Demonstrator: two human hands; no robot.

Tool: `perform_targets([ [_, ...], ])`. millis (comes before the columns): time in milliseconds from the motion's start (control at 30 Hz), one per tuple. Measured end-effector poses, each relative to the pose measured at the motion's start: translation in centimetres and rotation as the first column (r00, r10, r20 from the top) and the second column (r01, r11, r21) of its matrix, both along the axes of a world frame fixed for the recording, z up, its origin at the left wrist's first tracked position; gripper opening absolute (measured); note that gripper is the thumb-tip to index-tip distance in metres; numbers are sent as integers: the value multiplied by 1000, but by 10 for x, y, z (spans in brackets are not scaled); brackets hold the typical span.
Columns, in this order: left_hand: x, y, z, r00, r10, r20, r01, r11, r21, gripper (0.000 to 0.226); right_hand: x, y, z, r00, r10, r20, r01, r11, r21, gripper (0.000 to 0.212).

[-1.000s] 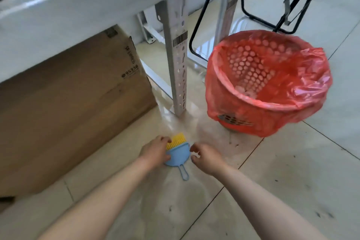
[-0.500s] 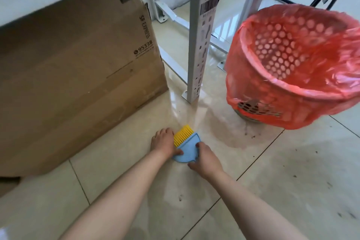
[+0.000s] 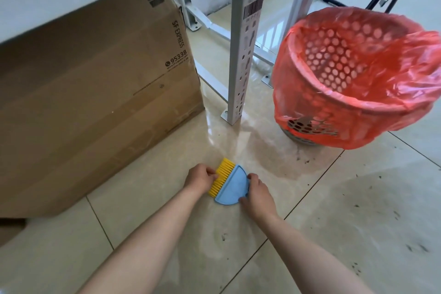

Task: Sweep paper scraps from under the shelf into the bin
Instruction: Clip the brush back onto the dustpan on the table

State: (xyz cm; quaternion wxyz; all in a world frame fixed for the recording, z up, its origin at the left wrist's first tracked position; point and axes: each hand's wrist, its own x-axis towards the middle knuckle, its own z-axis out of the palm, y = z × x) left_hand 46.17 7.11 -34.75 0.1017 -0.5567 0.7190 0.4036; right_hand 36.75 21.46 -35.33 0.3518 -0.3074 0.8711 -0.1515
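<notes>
The small yellow brush is pinched by the left hand and the blue dustpan is gripped by the right hand, both low on the floor; no paper scraps are seen, so sweeping is judged hardly begun; the red-lined bin is near; the space under the shelf is blocked by 1 cardboard box and 1 shelf post.

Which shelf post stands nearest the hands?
The perforated white post with the barcode sticker, between the cardboard box and the red-lined bin; the others stand farther back.
</notes>
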Motion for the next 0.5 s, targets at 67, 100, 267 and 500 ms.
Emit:
perform_targets([
  [67,3,1,5,1000,-3,-13,2,999,-35,21,1,4,-1,1000,0,3,0,1000,-6,64],
  [100,5,0,9,1000,-6,-29,4,999,-53,20,0,5,-1,1000,9,-2,-9,1000,0,65],
  [267,10,-5,45,985,-99,-144,75,983,-169,13,-3,7,6,998,-36,56,34,999,30,41],
  [500,33,-11,120,899,-158,-409,87,979,-186,15,-2,5,128,980,64,188,-36,988,-150,19],
])
